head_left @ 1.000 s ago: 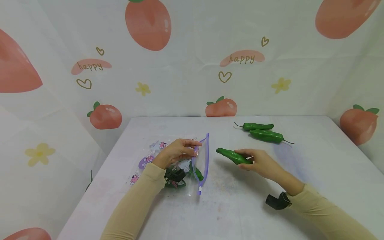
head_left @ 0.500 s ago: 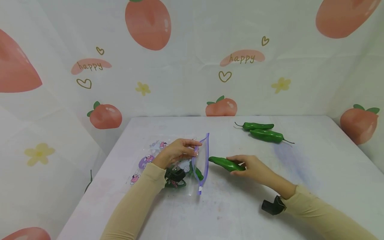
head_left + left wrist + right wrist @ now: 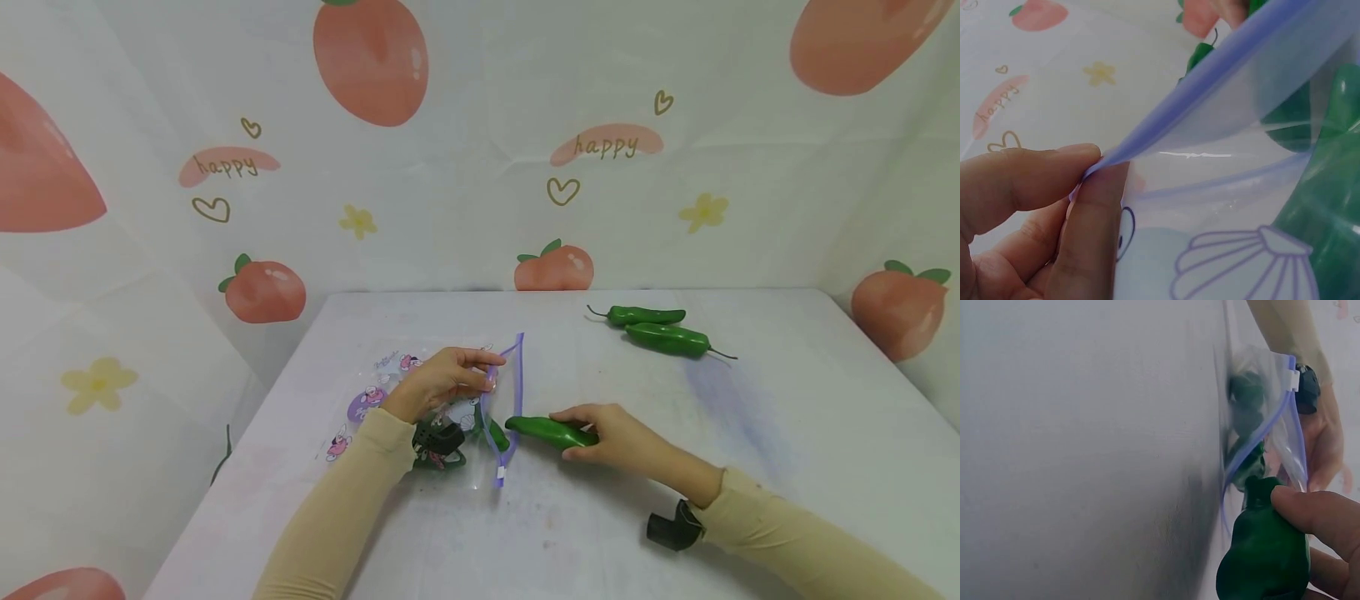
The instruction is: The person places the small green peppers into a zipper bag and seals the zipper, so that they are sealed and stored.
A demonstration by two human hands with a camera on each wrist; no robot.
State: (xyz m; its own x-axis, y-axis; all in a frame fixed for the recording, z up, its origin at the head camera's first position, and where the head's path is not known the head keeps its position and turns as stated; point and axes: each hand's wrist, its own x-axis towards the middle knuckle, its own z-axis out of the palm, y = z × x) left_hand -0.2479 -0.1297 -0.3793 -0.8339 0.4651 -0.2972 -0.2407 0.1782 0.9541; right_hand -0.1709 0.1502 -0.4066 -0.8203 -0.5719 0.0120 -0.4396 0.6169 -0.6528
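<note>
My left hand (image 3: 450, 379) pinches the upper lip of a clear zip bag (image 3: 519, 367) with a purple zip edge and printed cartoon figures. The left wrist view shows thumb and finger squeezing that purple edge (image 3: 1172, 112), so the mouth gapes. Green peppers (image 3: 1335, 187) lie inside the bag. My right hand (image 3: 618, 437) grips another green pepper (image 3: 547, 431) by one end, just right of the bag. Its far tip overlaps the bag's mouth in the head view. From the right wrist, this pepper (image 3: 1266, 544) points toward the opening, with the white slider (image 3: 1294, 380) above.
Two more green peppers (image 3: 667, 339) lie side by side at the back right of the white table (image 3: 810, 400). A thin dark green stem (image 3: 223, 450) shows by the table's left edge. A fruit-printed cloth (image 3: 465, 183) hangs behind.
My right hand has moved left and nearer to me, bringing its pepper from right of the bag up to the mouth. The left hand and the bag have stayed put.
</note>
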